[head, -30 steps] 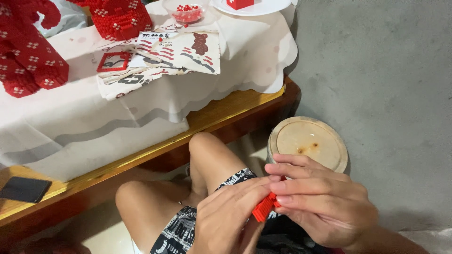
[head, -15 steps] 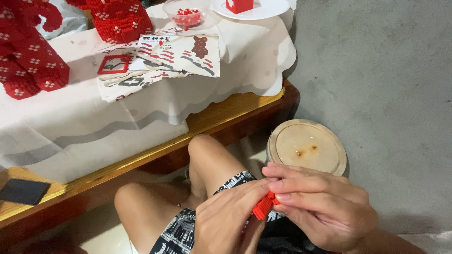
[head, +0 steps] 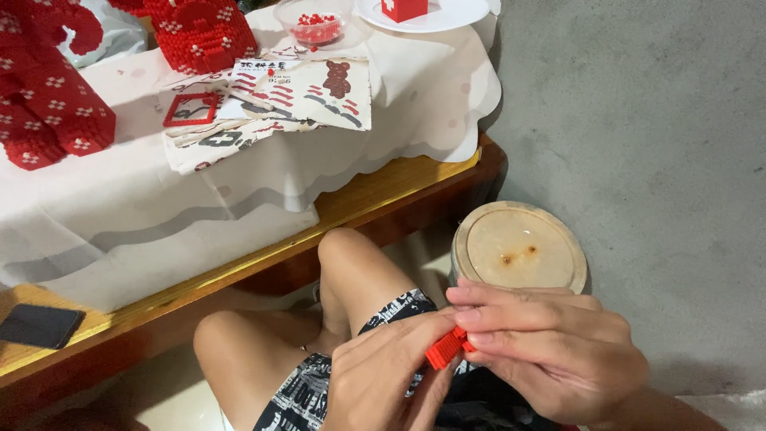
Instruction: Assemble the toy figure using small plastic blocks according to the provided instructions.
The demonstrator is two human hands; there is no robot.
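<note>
Low in the head view, over my lap, both hands pinch a small red block piece [head: 447, 348]. My left hand [head: 383, 379] grips it from the left with thumb and fingers. My right hand [head: 550, 351] closes on it from the right, fingertips on its top. Most of the piece is hidden between the fingers. My bare knees [head: 351, 255] are bent in front of the low table.
A low wooden table [head: 375, 191] carries a white cloth [head: 128, 215], red block models [head: 199, 32], printed instruction sheets [head: 303, 88], a bowl of red pieces [head: 315, 22], a white plate [head: 435, 14] and a dark phone [head: 38, 326]. A round wooden stool [head: 519, 251] stands by my right hand on the concrete floor.
Both hands keep pinching the red piece with only slight finger shifts. The view has drifted a little.
</note>
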